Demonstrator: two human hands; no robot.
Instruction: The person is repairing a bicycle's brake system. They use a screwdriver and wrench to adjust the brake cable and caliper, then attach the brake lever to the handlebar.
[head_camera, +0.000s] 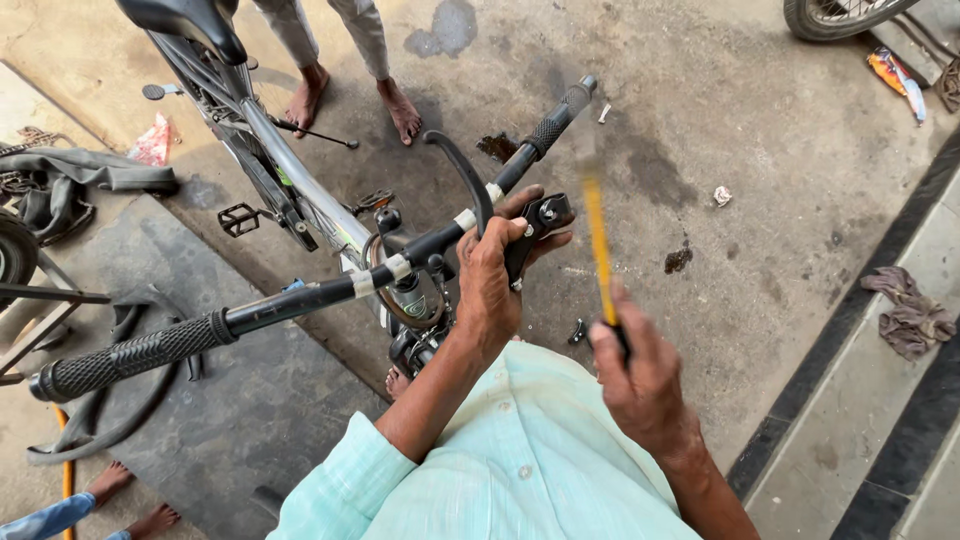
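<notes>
A bicycle's black handlebar (300, 296) runs from lower left to upper right, with ribbed rubber grips at both ends. My left hand (492, 278) is closed around a black brake lever and clamp (540, 215) on the bar's right half; the curved lever (462, 170) sticks up behind it. My right hand (640, 375) grips a screwdriver with a yellow shaft (598, 250), held upright and blurred, just right of the clamp. Light green sleeves cover my arms.
The bicycle frame (290, 180) and saddle (185, 20) stretch away at upper left. Another person's bare feet (355, 95) stand beyond it, and more feet (125, 500) at lower left. Old tyres (90, 175), a rag (910, 315) and a wheel (835, 15) lie around on concrete.
</notes>
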